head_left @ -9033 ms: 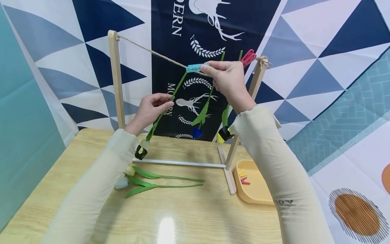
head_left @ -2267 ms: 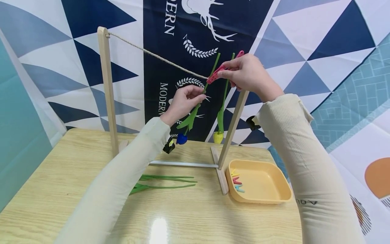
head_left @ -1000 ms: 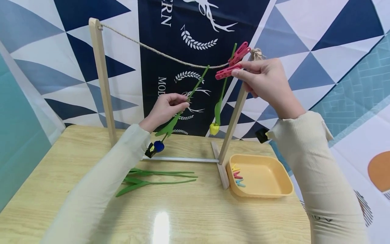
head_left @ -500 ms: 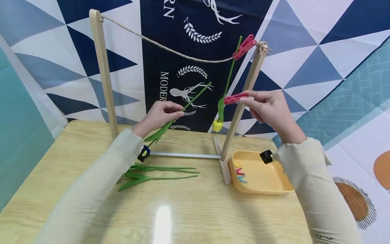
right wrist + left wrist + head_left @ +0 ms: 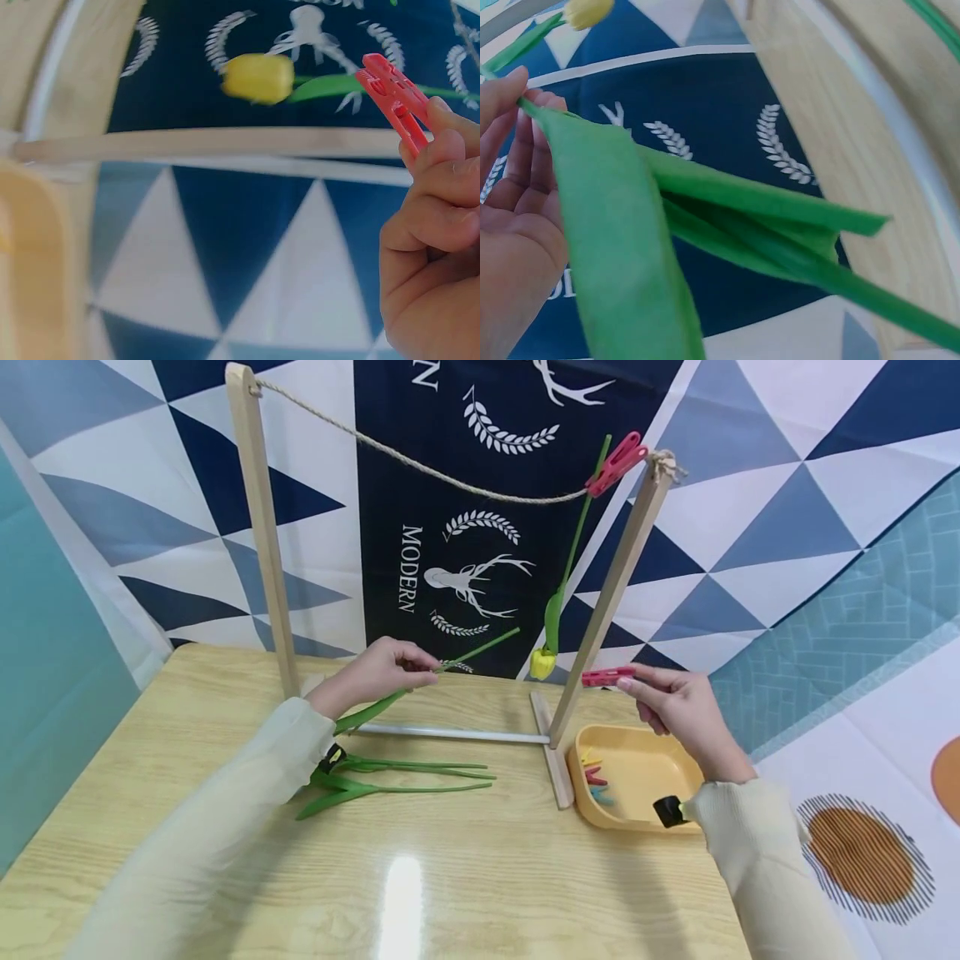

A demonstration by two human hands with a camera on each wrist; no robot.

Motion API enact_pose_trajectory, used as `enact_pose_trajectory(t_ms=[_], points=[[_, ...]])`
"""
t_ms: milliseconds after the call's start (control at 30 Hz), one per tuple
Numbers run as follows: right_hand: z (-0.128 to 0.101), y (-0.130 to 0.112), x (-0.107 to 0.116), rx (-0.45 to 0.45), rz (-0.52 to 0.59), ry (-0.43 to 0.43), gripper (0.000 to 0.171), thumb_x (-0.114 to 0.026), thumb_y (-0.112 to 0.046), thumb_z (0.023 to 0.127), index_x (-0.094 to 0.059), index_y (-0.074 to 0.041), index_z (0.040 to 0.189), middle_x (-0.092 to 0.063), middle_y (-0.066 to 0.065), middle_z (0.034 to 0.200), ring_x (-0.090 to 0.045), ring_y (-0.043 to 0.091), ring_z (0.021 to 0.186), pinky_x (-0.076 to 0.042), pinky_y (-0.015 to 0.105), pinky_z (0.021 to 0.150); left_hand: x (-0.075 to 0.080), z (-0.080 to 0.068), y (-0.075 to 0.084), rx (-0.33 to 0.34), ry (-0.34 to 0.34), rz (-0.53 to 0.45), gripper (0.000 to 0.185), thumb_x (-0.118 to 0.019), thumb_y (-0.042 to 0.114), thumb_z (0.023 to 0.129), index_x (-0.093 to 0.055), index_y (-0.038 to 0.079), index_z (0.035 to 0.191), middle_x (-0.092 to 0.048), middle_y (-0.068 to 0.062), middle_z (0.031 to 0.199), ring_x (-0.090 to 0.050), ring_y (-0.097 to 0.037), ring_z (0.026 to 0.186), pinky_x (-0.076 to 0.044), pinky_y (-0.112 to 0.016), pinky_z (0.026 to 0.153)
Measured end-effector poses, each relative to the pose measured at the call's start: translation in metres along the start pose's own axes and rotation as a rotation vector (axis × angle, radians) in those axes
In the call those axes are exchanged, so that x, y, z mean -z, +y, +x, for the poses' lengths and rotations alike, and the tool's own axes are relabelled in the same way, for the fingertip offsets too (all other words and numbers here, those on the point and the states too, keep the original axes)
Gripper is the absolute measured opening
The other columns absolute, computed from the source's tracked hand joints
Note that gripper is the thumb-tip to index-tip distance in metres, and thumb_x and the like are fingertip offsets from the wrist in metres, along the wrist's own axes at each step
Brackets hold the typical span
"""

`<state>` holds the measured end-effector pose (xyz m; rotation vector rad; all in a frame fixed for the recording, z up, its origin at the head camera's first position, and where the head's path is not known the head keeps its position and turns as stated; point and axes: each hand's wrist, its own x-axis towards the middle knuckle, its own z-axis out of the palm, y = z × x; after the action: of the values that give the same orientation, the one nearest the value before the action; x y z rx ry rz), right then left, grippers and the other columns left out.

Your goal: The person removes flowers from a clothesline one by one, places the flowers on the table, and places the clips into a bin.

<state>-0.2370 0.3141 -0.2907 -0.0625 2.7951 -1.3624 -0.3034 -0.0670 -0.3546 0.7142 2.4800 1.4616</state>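
Note:
In the head view, my left hand [image 5: 378, 675] pinches the green stem [image 5: 483, 647] of an artificial tulip, bare stem end pointing up right; its blossom is hidden there. The left wrist view shows its broad green leaves [image 5: 622, 232] close up. My right hand [image 5: 688, 714] pinches a red clothespin [image 5: 608, 677] between thumb and fingers, just above the tray and right of the frame post. A yellow tulip [image 5: 543, 663] hangs upside down from the rope [image 5: 450, 482], held near its right end by another red clothespin [image 5: 617, 464].
A wooden frame with a left post [image 5: 262, 527] and right post [image 5: 611, 602] stands on the table [image 5: 322, 877], joined by a white bar [image 5: 465, 734]. Several tulip stems [image 5: 435, 788] lie in front. A yellow tray [image 5: 637, 821] holds yellow, red and blue clothespins.
The blue tulip that hung on the rope has been unclipped and carried down left. My right hand has lowered its red clothespin towards the tray. Earlier, a blue clothespin was at the rope.

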Motion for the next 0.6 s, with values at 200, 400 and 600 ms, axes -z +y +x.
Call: enact_pose_trajectory(t_ms=[200, 400, 600], points=[[-0.009, 0.037, -0.007, -0.063, 0.002, 0.011, 0.056, -0.059, -0.045, 0.089, -0.056, -0.002, 0.124, -0.049, -0.007, 0.054, -0.041, 0.009, 0.044, -0.039, 0.029, 0.042, -0.005, -0.006, -0.011, -0.007, -0.098, 0.070, 0.019, -0.068, 0.013, 0.086, -0.072, 0.005, 0.102, -0.069, -0.009, 0.099, -0.058, -0.011, 0.076, -0.049, -0.024, 0.066], [-0.013, 0.069, -0.013, -0.141, 0.020, -0.002, 0.060, -0.059, -0.046, 0.088, -0.054, 0.000, 0.127, -0.049, -0.008, 0.054, -0.041, 0.007, 0.044, -0.040, 0.027, 0.044, -0.011, -0.010, -0.018, 0.036, -0.185, 0.095, 0.018, -0.067, 0.014, 0.086, -0.072, 0.005, 0.101, -0.069, -0.007, 0.097, -0.057, -0.010, 0.075, -0.049, -0.023, 0.066], [-0.017, 0.102, -0.016, -0.178, 0.016, -0.047, 0.057, -0.056, -0.048, 0.089, -0.055, -0.002, 0.123, -0.046, -0.007, 0.054, -0.041, 0.010, 0.046, -0.039, 0.030, 0.050, -0.018, -0.017, -0.034, 0.036, -0.265, 0.083, 0.018, -0.067, 0.011, 0.085, -0.072, 0.001, 0.100, -0.070, -0.007, 0.091, -0.056, -0.007, 0.072, -0.049, -0.023, 0.065]])
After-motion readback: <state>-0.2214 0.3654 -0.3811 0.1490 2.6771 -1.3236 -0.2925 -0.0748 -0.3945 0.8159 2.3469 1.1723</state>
